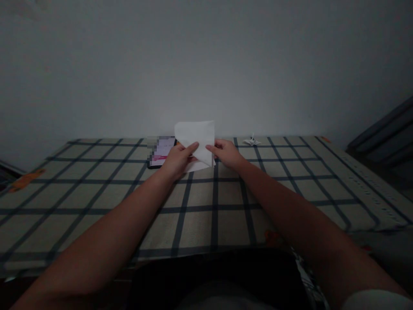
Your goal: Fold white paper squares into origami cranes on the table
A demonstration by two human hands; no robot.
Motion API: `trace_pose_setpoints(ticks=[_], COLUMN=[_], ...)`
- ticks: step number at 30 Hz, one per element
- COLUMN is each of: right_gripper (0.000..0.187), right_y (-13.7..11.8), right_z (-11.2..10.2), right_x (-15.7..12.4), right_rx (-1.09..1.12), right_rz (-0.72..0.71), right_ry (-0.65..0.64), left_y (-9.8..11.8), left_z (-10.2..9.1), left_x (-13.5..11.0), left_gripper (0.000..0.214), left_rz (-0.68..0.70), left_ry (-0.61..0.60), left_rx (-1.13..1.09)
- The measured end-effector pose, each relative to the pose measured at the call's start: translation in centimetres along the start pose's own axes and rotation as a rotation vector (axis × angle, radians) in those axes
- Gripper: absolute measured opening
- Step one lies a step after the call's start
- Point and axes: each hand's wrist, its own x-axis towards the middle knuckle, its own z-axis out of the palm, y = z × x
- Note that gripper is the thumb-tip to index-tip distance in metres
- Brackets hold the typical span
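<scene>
Our forearms [106,241] stretch over the checked tablecloth [206,202]; our left hand [176,159] and right hand [227,153] both pinch a white paper [196,137], already creased, one flap raised, folding unfinished.

1. The left arm [106,241] and right arm [303,224] stretched forward, bare, and converged toward the middle.
2. The left hand [177,158] was raised at the far end of its reach, thumb [192,147] pressed toward the curled fingers in a closed pinch.
3. The right hand [227,153] mirrored it, thumb pointing left, also pinched closed.
4. The hands were near each other without touching, and both wrists were straight.
</scene>
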Motion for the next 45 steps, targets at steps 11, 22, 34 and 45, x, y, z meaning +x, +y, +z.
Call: trace_pose_setpoints(ticks=[11,22,34,45], right_gripper=[0.029,0.047,0.043,0.043], right_y=[-0.38,-0.44,-0.88,-0.93], right_z=[0.26,0.21,0.63,-0.09], right_x=[-0.32,-0.49,-0.77,-0.89], right_rx=[-0.050,-0.115,-0.178,-0.214], right_rz=[0.012,-0.026,-0.021,-0.037], right_ry=[-0.026,-0.005,-0.025,-0.034], left_y=[-0.26,0.12,-0.40,-0.37], left_z=[0.10,0.35,0.07,0.26], left_x=[0.08,-0.37,0.08,-0.52], left_gripper=[0.042,0.041,0.043,0.051], left_rz=[0.076,0.056,0.110,0.028], left_ry=[0.101,0.052,0.141,-0.017], left_rx=[0.032,-0.008,0.027,0.067])
